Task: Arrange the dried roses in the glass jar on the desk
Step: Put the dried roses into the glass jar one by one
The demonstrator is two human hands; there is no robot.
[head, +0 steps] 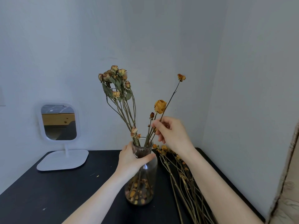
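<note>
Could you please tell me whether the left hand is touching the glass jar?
Touching. The head view shows the left hand curled round the glass jar at its neck, its thumb lying across the glass.

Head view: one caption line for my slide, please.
Left hand grips glass jar; right hand pinches a dried rose stem.

The jar [146, 160] was clear glossy glass, the desk [56, 191] matt black, the mirror [59, 122] framed in smooth white plastic.

Left hand [131, 159] grips, right hand [172, 132] pinches, raised.
</note>
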